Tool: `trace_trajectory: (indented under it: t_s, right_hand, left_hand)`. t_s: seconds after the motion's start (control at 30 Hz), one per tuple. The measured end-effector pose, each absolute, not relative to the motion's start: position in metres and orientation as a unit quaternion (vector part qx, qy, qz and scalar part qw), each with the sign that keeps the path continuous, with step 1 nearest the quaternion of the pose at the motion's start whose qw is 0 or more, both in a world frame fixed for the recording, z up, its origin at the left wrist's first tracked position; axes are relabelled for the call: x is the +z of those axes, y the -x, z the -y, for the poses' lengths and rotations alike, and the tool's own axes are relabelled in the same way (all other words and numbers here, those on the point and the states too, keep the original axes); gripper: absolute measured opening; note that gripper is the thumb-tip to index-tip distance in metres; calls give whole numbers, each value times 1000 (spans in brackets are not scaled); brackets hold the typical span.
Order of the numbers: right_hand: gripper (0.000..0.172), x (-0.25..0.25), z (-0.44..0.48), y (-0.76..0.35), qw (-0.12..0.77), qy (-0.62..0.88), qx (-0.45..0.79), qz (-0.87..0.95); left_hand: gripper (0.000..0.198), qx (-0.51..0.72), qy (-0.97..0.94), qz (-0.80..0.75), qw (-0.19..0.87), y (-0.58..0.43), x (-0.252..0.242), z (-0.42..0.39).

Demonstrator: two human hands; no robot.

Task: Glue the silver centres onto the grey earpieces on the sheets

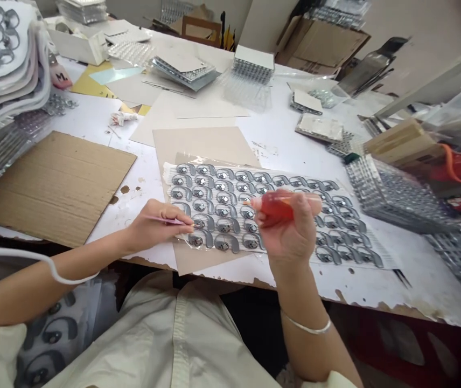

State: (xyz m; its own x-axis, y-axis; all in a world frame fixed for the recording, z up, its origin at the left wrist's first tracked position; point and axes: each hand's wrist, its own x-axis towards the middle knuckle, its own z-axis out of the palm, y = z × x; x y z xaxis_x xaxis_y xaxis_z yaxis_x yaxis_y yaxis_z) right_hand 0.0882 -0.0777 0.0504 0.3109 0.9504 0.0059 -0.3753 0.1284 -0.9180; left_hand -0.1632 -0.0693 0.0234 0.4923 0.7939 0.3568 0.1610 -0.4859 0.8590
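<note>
Head view showed a sheet (168, 175) of grey curled pieces (225, 199), lying partly on a beige board (206, 145). Over the sheet, the right hand (289, 237) was wrapped around a bottle of red liquid (277, 206), nozzle aimed at the pieces. At the sheet's near left edge, the left hand (158, 223) pinched a thin pink stick (166, 220). Many pieces carried shiny centres; red marks were too small to make out, so I could not tell how many were finished or left, though work seemed under way. Around the sheet spread a white, stained table (283, 134), with corrugated cardboard (53, 183) to its left, a packed stack (388, 188) to its right and a carton (319, 46) well beyond.
</note>
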Motion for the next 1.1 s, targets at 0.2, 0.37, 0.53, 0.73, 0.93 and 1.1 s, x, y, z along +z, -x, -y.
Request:
trace_trajectory:
  t_s: [0.2, 0.37, 0.53, 0.73, 0.93, 1.1]
  right_hand:
    - [37, 56, 57, -69, 622, 421, 498, 434]
    - [30, 29, 62, -56, 652, 451, 293, 534]
    - [21, 20, 69, -55, 605, 431, 171, 647]
    - [17, 20, 67, -52, 580, 412, 167, 683]
    - [18, 19, 67, -50, 580, 412, 175, 681]
    - [17, 19, 67, -50, 590, 409, 172, 675]
  left_hand:
    - [10, 387, -920, -62, -16, 156, 20, 59]
    - [14, 363, -928, -66, -53, 160, 14, 62]
    - [12, 364, -924, -95, -63, 160, 9, 63]
    - [13, 351, -926, -105, -91, 156, 10, 63]
    - [14, 354, -925, -95, -100, 158, 9, 67]
    - [13, 365, -920, -111, -88, 158, 9, 67]
